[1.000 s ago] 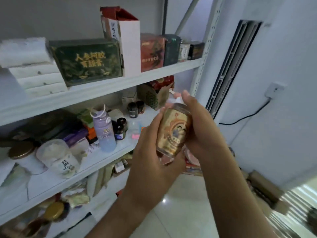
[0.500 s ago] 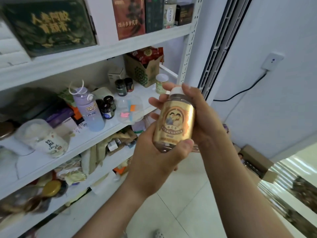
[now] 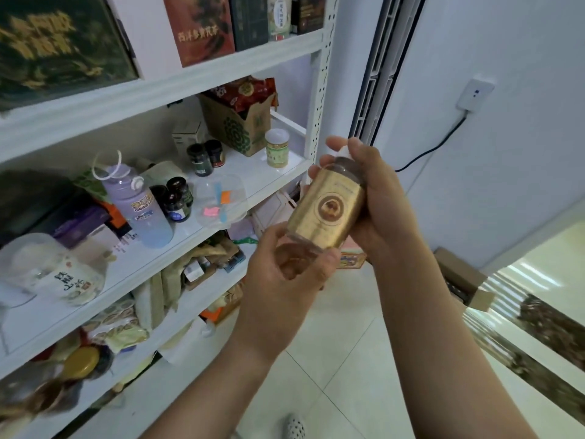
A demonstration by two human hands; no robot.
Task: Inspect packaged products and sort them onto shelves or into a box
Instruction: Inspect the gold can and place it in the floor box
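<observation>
shelf point(image 3: 196, 80): purple water bottle point(image 3: 139, 210) stands on its middle board | left grip point(image 3: 285, 280): you hold the clear bottom of the gold bottle point(image 3: 329, 213) | gold bottle: tilted, in the air beside the shelf, between both grips | right grip point(image 3: 383, 213): you hold its upper part, fingers around the cap

The person's forearms point(image 3: 427, 327) are bare up to the left hand point(image 3: 285, 274) and the right hand point(image 3: 380, 210), both with short plain nails, and low between them shows the toe of a white shoe point(image 3: 292, 426) dotted with small holes.
</observation>
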